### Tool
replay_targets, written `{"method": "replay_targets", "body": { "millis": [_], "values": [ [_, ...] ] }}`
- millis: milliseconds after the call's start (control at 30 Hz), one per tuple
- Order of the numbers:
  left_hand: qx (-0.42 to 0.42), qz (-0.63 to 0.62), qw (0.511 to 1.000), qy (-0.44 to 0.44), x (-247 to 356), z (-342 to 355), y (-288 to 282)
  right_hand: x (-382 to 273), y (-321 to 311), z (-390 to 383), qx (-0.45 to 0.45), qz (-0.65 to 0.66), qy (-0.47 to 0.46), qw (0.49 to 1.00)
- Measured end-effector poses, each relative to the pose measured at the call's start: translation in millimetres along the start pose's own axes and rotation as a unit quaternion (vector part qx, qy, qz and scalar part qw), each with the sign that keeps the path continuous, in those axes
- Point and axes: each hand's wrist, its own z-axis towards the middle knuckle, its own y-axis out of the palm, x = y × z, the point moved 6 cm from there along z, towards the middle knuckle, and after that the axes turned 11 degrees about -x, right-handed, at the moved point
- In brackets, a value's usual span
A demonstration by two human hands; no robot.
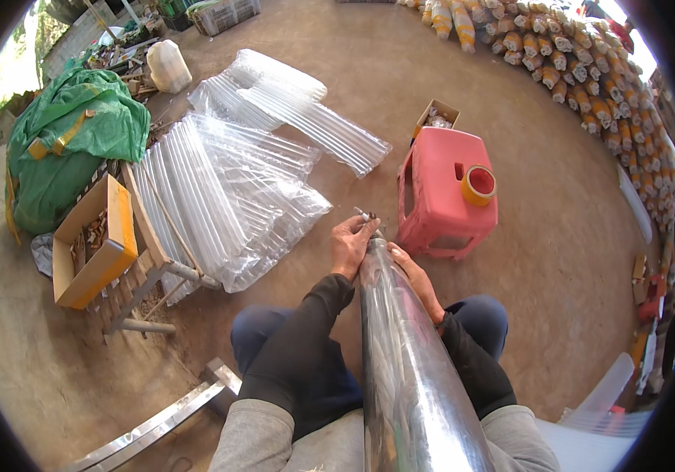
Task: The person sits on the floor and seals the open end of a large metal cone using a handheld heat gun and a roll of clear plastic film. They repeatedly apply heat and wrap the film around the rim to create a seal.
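A long, shiny silver tube (404, 370), which looks wrapped in clear film, runs from the lower edge up between my legs. At its far end my left hand (351, 248) is closed, thumb and finger pinching a small piece that I cannot make out. My right hand (418, 282) lies along the right side of the tube near that end, its fingers partly hidden behind it. Just beyond the right hand stands a red plastic stool (448, 169). A roll of yellow-brown tape (479, 186) sits on the stool.
Clear plastic tubes in film (204, 189) lie on the floor ahead left. Beside them are a cardboard box (121, 228) on a wooden rack and a green cover (78, 141). A small box (437, 118) stands behind the stool. Orange-and-white wrapped bundles (589, 71) are stacked far right.
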Motion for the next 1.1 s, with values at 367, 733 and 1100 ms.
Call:
{"method": "replay_targets", "body": {
  "millis": [367,733,1100],
  "values": [
    [-0.028,-0.024,0.999,-0.004,-8.0,2.8,0.3,-0.7,1.0,-1.2,0.007,-0.033,-0.001,0.999],
    [-0.026,-0.032,0.999,-0.016,-10.5,2.8,2.0,-3.9,9.3,-6.8,-0.019,-0.011,0.011,1.000],
    [-0.031,-0.035,0.999,-0.008,-9.6,2.1,2.1,-4.5,10.4,-6.3,-0.016,-0.008,0.009,1.000]
  ]
}}
